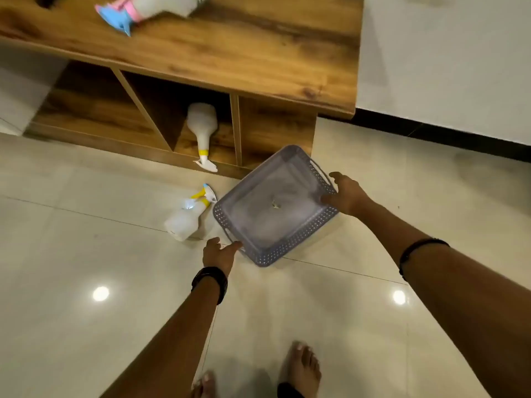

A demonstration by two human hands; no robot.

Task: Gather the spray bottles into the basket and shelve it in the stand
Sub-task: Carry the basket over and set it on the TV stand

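Observation:
A grey perforated basket (290, 245) sits on the tiled floor in front of the wooden stand (258, 61), with no bottles in it. My right hand (346, 195) grips its right rim near the handle. My left hand (219, 252) touches its near-left corner, fingers spread. A white spray bottle with a yellow collar (186, 218) lies on the floor just left of the basket. Another white bottle with a yellow collar (202, 130) lies in the stand's middle compartment, nozzle sticking out. A third bottle with a pink and blue trigger (138, 10) lies on the stand's top.
The stand has three open compartments along the floor; the right one (275, 130) holds nothing. A white wall with a black skirting (431, 130) runs on the right. My bare feet (301, 369) stand on the glossy tiles below.

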